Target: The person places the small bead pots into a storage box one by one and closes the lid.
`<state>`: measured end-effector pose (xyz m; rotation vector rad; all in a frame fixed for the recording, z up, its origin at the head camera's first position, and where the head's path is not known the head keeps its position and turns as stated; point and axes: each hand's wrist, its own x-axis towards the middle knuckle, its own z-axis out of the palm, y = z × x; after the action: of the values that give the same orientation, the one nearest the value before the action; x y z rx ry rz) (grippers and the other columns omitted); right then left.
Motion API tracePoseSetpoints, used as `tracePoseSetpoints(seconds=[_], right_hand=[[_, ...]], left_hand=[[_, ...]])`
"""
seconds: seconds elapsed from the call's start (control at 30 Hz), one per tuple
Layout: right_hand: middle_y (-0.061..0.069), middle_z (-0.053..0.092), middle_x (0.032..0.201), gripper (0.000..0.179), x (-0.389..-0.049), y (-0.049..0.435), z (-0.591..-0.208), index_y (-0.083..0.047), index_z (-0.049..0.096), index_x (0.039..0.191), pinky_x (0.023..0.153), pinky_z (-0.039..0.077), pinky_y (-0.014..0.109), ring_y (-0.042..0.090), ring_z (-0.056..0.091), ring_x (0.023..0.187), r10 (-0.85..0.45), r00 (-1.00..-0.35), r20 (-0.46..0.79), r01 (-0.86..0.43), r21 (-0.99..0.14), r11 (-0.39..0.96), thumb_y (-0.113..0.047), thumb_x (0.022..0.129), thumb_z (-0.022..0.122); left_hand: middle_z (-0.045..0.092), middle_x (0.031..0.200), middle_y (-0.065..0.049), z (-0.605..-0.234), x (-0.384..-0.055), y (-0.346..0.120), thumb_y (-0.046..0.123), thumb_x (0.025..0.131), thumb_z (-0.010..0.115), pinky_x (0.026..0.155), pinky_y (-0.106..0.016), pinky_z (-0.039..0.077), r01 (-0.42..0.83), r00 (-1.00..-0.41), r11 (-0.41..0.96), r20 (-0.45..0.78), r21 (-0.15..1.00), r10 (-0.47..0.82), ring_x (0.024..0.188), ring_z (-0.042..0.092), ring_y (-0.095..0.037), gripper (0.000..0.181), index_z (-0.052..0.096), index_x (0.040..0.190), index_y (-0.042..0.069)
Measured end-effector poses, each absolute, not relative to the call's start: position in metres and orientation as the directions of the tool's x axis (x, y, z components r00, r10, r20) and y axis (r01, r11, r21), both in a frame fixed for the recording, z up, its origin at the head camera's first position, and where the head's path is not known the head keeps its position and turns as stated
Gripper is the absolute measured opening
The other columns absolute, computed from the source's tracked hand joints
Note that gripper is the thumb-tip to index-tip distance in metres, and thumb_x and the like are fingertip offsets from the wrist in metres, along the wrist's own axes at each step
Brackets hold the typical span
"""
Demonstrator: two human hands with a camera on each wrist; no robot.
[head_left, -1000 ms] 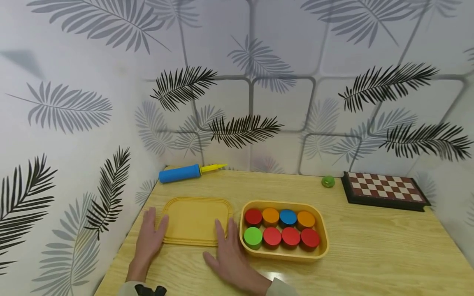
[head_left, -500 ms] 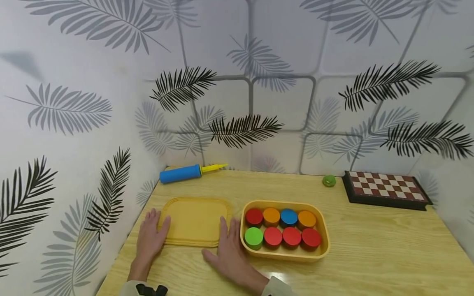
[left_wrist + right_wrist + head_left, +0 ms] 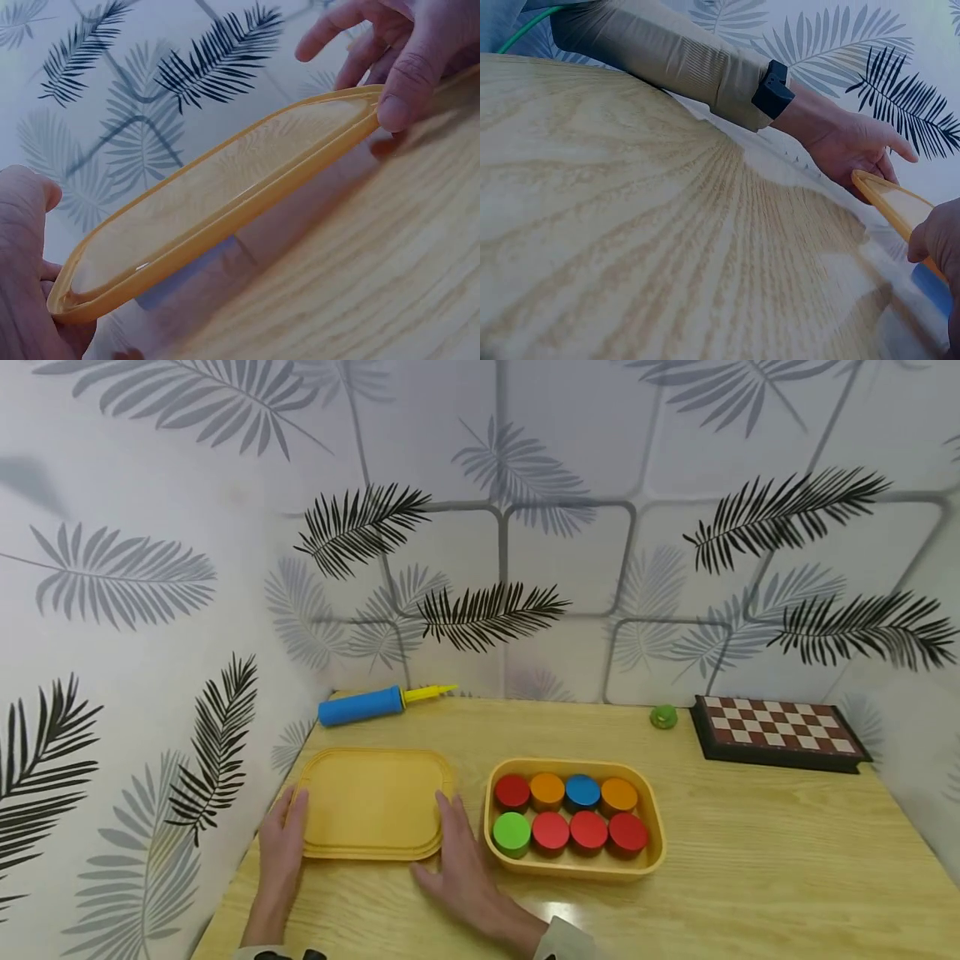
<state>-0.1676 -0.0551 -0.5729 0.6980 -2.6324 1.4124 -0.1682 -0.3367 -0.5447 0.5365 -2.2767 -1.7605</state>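
A flat yellow plastic lid [image 3: 372,802] with rounded corners is raised off the wooden table, as the left wrist view shows a gap beneath its near edge. My left hand [image 3: 279,858] grips its left end, with fingers [image 3: 866,169] curled under the rim. At the right end, my right hand [image 3: 468,881] holds the lid between thumb and fingers; its thumb [image 3: 397,105] lies against the near corner. To the right, a matching yellow tub [image 3: 573,867] holds two rows of round containers with red, orange, blue and green tops.
A blue hand pump [image 3: 362,706] with a yellow nozzle lies at the back left. Along the back right are a small green object [image 3: 663,717] and a checkered board [image 3: 780,727] in a black case. Patterned walls [image 3: 465,560] stand behind and to the left.
The lid has come up off the table and shifted left, away from the tub. My left hand moved left with it and now grips its end; my right hand stays near its right end.
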Motion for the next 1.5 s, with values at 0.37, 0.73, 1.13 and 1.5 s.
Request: tracePoseSetpoints(seconds=[0.37,0.73,1.13,1.5], right_hand=[[0.036,0.025,0.164,0.097,-0.148,-0.042,-0.521,0.011,0.024,0.16,0.112,0.045,0.053,0.046,0.037,0.148,-0.323,-0.709,0.627,-0.691,-0.528,0.493,-0.029,0.092,0.081],[0.028,0.026,0.167,0.087,-0.157,-0.002,-0.483,0.01,0.018,0.162,0.127,0.018,0.029,0.043,0.033,0.151,-0.108,-0.633,0.766,-0.716,-0.528,0.457,-0.052,0.108,0.048],[0.032,0.028,0.163,0.083,-0.17,0.06,-0.451,0.019,0.013,0.157,0.126,0.027,0.036,0.04,0.037,0.147,0.056,-0.473,0.879,-0.816,-0.461,0.349,-0.042,0.112,0.045],[0.043,0.048,0.13,0.083,-0.181,0.119,-0.444,0.028,0.018,0.147,0.114,0.04,0.029,0.041,0.052,0.12,0.127,-0.291,0.948,-0.865,-0.317,0.39,-0.036,0.109,0.055]], left_hand=[[0.054,0.156,-0.003,-0.499,-0.167,-0.34,0.041,0.114,0.041,0.106,-0.016,0.047,0.11,-0.94,-0.117,0.065,0.987,-0.336,0.137,0.054,-0.005,0.06,0.043,0.157,-0.001],[0.027,0.172,-0.007,-0.474,-0.173,-0.284,0.049,0.114,0.014,0.123,-0.022,0.026,0.429,-0.898,-0.134,0.405,0.893,-0.175,0.158,0.023,-0.012,0.07,0.024,0.165,0.001],[0.028,0.168,-0.021,-0.465,-0.188,-0.183,0.034,0.113,0.045,0.129,-0.036,0.018,0.841,-0.493,0.066,0.811,0.537,-0.315,0.159,0.021,-0.027,0.062,0.037,0.155,-0.011],[0.049,0.151,-0.035,-0.456,-0.193,-0.127,0.01,0.111,0.048,0.12,-0.04,0.039,0.937,-0.268,0.16,0.932,0.311,-0.245,0.145,0.048,-0.035,0.049,0.039,0.144,-0.025]])
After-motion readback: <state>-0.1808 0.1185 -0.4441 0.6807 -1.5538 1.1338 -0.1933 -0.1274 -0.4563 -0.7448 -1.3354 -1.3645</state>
